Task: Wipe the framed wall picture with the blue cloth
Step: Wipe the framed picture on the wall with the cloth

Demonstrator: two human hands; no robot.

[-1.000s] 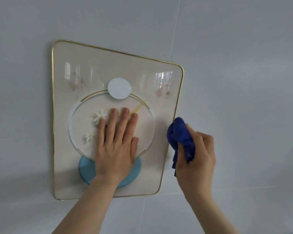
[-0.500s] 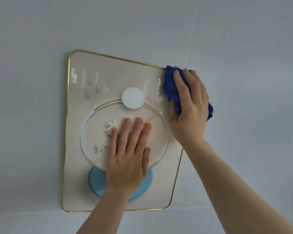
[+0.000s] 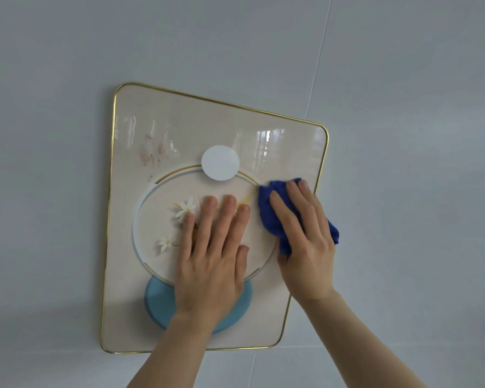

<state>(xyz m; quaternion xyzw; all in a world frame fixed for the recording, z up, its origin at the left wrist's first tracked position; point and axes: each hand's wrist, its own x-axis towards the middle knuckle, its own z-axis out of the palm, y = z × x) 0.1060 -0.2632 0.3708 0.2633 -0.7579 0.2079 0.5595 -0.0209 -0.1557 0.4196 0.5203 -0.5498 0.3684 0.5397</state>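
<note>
- The pale grey tiled wall (image 3: pixel 67 79) filled the whole view, with thin grout lines running across it above and below the picture.
- The framed wall picture (image 3: pixel 179 121) hung flat on that wall, a cream panel with rounded corners inside a thin gold rim; it looked skewed, its top edge sloping down to the right.
- Printed on the picture were a large pale ring in the middle, a light blue disc (image 3: pixel 160 303) at the ring's lower edge, and a white disc (image 3: pixel 220 163) at its top.
- The left hand (image 3: pixel 212 264) lay flat and open on the middle of the picture, fingers spread slightly and pointing up, its palm covering part of the ring and part of the blue disc; it gripped nothing.
- The right hand (image 3: pixel 303 236) pressed on the right part of the picture, just beside the left hand, fingers extended over the cloth and holding it flat against the surface.
- The blue cloth (image 3: pixel 268 217) was bunched under that right hand, touching the picture at the ring's right side, with folds showing past the fingertips and beyond the gold rim on the right.
- A patch of faint reddish-brown smudges (image 3: pixel 151 152) marked the picture's upper left, left of the white disc.
- Two small white flowers (image 3: pixel 186 210) were printed inside the ring, just left of the left hand's fingers.
</note>
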